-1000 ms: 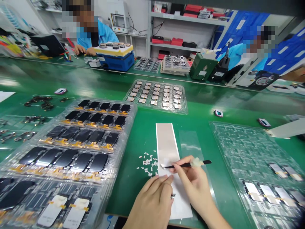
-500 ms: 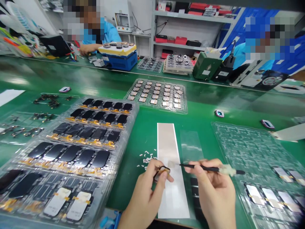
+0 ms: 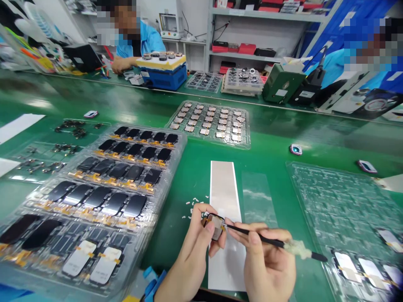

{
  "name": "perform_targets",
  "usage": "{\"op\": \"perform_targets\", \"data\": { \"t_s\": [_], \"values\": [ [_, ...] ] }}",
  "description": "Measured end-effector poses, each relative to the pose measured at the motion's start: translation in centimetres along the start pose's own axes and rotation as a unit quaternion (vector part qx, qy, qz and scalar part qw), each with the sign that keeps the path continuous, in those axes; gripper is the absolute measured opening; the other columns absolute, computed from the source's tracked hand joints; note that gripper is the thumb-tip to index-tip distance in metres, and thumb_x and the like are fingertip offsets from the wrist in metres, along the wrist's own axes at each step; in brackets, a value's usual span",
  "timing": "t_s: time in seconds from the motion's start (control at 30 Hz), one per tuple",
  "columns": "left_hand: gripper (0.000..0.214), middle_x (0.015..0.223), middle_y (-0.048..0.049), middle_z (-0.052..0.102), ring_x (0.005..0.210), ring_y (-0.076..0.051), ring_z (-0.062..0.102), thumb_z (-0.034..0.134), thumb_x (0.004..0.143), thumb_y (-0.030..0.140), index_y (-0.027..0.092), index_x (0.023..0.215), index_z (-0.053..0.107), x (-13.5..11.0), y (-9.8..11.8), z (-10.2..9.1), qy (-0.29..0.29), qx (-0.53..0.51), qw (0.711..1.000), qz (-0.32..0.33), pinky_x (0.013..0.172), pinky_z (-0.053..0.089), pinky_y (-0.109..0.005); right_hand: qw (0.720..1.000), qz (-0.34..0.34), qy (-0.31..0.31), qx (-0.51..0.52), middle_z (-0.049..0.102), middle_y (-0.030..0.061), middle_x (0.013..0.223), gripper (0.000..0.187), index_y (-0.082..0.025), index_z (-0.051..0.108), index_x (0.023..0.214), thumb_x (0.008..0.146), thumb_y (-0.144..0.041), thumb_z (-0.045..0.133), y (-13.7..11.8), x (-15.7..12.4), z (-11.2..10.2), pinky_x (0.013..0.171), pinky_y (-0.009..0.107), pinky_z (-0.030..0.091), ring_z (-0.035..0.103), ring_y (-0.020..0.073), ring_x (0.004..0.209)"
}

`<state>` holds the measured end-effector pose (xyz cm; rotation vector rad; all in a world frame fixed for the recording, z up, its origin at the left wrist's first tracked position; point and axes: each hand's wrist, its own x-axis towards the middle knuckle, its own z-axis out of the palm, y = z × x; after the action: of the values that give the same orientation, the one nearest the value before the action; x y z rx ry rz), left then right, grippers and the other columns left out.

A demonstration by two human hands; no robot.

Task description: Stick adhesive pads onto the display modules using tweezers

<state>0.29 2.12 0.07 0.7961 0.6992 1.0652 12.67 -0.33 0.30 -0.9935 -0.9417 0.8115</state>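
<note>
My left hand [image 3: 192, 251] is shut on a small dark-framed display module [image 3: 216, 227] with a pale patch on its face. My right hand [image 3: 267, 264] grips black tweezers [image 3: 256, 235] with a white wrap [image 3: 297, 248] around the handle, and their tip touches the module. Beneath both hands lies a long white liner strip [image 3: 225, 188] with a pinkish-beige sheet on it. Small white bits [image 3: 195, 205] are scattered left of the strip. A transparent film [image 3: 258, 197] lies to its right.
A plastic tray of black screens with orange flex cables [image 3: 107, 188] fills the left. Metal parts sit in a tray [image 3: 209, 124] ahead, and a transparent tray [image 3: 343, 209] lies right. Co-workers sit across the green bench [image 3: 63, 92], one with a hand [image 3: 121, 65] near a blue fixture [image 3: 162, 71].
My left hand has lifted the module and moved it right, over the strip. The tweezers have swung from beside the module to touching it. The view has drifted slightly.
</note>
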Motion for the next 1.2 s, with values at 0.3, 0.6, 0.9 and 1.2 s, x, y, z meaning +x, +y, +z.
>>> {"op": "perform_targets", "data": {
  "t_s": [0.3,0.6,0.9,1.2],
  "values": [
    [0.035,0.069,0.0052,0.056,0.053,-0.008,0.034,0.046,0.100,0.057,0.022,0.105,0.041,-0.4,0.7,0.6,0.009,0.026,1.000,-0.004,0.054,0.026,-0.023,1.000,0.007,-0.002,0.006,0.073,0.0059,0.092,0.013,-0.023,0.046,0.098,0.098,-0.013,0.054,-0.1,0.2,0.3,0.062,0.029,0.066,0.076,0.0247,0.086],
    [0.031,0.076,0.0039,0.052,0.061,-0.009,0.038,0.040,0.103,0.053,0.023,0.106,0.042,-1.1,1.2,0.9,0.014,0.048,0.999,-0.020,0.062,0.032,-0.025,0.999,0.001,0.031,0.017,0.073,0.0039,0.086,0.011,-0.023,0.049,0.095,0.097,-0.015,0.056,-0.6,0.5,1.3,0.059,0.028,0.066,0.077,0.0244,0.079],
    [0.027,0.075,0.0034,0.054,0.059,-0.008,0.039,0.036,0.106,0.049,0.022,0.105,0.042,-1.1,1.1,1.0,0.027,0.073,0.997,-0.011,0.059,0.035,-0.022,0.999,0.024,0.019,0.008,0.072,0.0058,0.092,0.012,-0.025,0.047,0.099,0.097,-0.016,0.055,-0.1,-0.2,0.2,0.066,0.035,0.068,0.076,0.0245,0.086],
    [0.033,0.068,0.0066,0.046,0.059,-0.007,0.044,0.054,0.099,0.051,0.022,0.091,0.040,-1.1,0.8,1.4,0.081,0.072,0.993,0.036,0.055,0.036,-0.017,0.997,-0.009,0.076,0.009,0.072,0.0056,0.088,0.019,-0.024,0.053,0.098,0.089,-0.018,0.068,0.8,-0.5,-1.2,0.056,0.034,0.064,0.075,0.0246,0.083]
  ]
}}
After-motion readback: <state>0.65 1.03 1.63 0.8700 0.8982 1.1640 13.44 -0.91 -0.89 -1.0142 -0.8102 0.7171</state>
